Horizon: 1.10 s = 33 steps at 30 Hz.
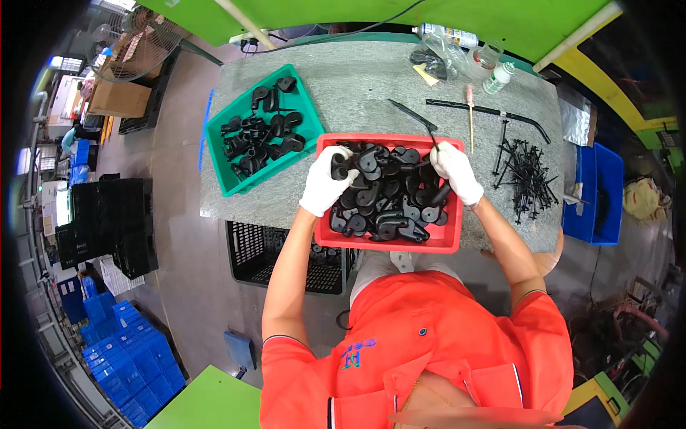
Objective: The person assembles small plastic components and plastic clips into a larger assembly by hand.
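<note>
Both my hands wear white gloves and work over a red tray (451, 239) heaped with black moulded plastic parts (389, 187). At the tray's left side, my left hand (327, 183) is closed around one black plastic part (339, 166) that has a rounded, hollow-looking end. Over the far right corner, the fingers of my right hand (456, 170) pinch a slim black stick-like piece (433, 139) pointing up and away. Its far end meets or overlaps a thin black strip (411, 113) beyond the tray; whether they are joined is unclear.
A green tray (227, 182) of similar black parts sits at the left. On the right lie thin black stems (527, 175), a screwdriver (470, 118) and a bent black tube (493, 111). Bottles (499, 77) stand at the back. Below the table is a black crate (246, 275).
</note>
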Available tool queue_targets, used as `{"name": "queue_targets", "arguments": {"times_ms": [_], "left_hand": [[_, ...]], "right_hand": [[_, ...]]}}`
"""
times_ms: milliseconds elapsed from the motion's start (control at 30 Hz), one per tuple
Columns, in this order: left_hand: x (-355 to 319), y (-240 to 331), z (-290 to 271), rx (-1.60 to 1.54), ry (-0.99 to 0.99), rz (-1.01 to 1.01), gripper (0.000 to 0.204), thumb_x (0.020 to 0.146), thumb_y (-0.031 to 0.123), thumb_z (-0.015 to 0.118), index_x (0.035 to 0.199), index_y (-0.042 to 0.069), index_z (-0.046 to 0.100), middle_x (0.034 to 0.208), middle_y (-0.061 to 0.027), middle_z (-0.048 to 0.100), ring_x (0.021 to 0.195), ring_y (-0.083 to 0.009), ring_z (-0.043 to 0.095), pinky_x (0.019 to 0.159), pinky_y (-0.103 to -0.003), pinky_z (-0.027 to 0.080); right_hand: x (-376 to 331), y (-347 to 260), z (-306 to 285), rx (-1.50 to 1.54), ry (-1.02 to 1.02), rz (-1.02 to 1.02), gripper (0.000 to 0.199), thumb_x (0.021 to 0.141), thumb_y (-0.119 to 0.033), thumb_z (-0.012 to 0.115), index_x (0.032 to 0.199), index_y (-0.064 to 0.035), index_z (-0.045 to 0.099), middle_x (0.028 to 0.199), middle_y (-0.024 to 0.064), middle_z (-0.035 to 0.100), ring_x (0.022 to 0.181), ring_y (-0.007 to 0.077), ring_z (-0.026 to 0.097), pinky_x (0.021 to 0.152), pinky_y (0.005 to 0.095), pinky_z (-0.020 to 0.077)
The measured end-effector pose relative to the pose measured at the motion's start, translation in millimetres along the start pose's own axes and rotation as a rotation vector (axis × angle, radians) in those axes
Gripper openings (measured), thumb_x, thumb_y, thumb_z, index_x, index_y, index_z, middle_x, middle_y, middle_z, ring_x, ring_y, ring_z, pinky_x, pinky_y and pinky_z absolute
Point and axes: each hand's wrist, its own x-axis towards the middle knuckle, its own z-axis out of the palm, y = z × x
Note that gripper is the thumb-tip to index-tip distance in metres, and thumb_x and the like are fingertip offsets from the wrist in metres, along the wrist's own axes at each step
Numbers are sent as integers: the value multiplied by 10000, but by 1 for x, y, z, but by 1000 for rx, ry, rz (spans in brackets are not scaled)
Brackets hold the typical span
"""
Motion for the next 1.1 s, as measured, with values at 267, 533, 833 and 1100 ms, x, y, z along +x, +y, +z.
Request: {"name": "queue_targets", "arguments": {"times_ms": [267,533,833,1100], "left_hand": [[-8,-13,46,596,-91,16,627,627,391,798,1100,60,552,1252,-129,523,1227,-345,418,940,-443,386],[10,41,89,145,-304,202,880,599,415,801,1284,17,420,1330,-201,420,1258,-372,370,1049,-443,302],[7,47,121,-121,-265,-241,643,613,210,768,1139,19,452,1039,-132,537,968,-184,530,876,-311,430],[-2,39,146,146,91,86,487,648,152,728,1047,18,481,909,-140,533,872,-313,551,794,-377,460]], "right_hand": [[14,-1,11,669,71,-54,252,942,-321,498,869,-80,486,563,-71,284,478,50,261,439,203,221],[22,-16,29,957,-71,-59,223,925,-299,530,862,-90,479,562,-75,267,488,52,262,452,209,228],[27,-26,39,1016,81,-195,217,962,-258,462,801,-118,424,562,-69,256,482,60,244,460,222,225],[25,-18,37,1010,316,-236,227,966,-284,457,809,-121,440,545,-82,244,463,54,225,434,223,205]]}}
